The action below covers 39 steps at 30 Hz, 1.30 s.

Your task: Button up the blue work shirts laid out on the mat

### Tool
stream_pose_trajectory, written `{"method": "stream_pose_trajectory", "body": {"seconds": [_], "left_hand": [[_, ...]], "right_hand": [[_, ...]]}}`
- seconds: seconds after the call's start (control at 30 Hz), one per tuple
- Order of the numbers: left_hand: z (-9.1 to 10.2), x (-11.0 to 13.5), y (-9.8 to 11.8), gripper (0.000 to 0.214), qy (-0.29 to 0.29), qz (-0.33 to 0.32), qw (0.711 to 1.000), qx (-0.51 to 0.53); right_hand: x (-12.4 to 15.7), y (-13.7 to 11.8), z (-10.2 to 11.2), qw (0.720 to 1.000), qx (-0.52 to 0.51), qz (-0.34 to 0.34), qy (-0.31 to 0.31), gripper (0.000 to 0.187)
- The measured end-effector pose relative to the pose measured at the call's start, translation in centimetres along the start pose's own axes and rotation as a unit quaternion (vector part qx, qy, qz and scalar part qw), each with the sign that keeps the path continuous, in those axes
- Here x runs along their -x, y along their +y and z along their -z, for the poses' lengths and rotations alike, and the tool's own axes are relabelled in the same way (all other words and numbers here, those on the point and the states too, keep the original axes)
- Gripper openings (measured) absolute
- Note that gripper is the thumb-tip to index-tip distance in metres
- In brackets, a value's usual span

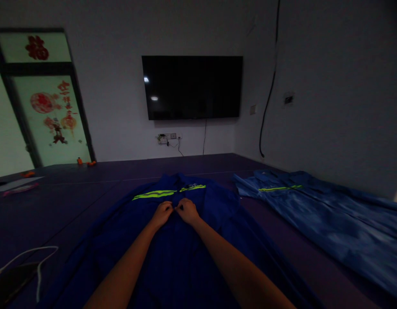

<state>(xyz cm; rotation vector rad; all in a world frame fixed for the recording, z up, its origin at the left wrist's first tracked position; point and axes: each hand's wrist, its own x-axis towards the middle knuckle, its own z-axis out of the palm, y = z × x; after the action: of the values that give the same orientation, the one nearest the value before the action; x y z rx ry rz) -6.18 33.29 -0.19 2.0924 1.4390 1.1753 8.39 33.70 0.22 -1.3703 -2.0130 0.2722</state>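
A dark blue work jacket (127, 231) with yellow-green reflective strips across the chest lies spread out in front of me, its collar pointing away. My left hand (163, 213) and my right hand (187, 210) meet at its front opening, just below the strips. Both sets of fingers are pinched on the jacket's front edges, thumbs and fingertips almost touching. Whatever small fastening may sit between the fingertips is too dim and small to make out.
A lighter blue garment (317, 210) with a yellow-green strip lies to the right on the purple surface (98, 193). A white cable (40, 249) and a dark flat object (15, 279) are at lower left. Small orange things (91, 163) lie near the door. A television (192, 88) hangs ahead.
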Motion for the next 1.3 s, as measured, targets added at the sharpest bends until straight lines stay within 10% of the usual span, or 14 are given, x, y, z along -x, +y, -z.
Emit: {"method": "stream_pose_trajectory", "body": {"seconds": [1.3], "left_hand": [[0.4, 0.5, 0.7, 0.018, 0.066, -0.043, 0.996, -0.035]], "right_hand": [[1.1, -1.4, 1.1, 0.998, 0.041, -0.038, 0.009, 0.018]]}}
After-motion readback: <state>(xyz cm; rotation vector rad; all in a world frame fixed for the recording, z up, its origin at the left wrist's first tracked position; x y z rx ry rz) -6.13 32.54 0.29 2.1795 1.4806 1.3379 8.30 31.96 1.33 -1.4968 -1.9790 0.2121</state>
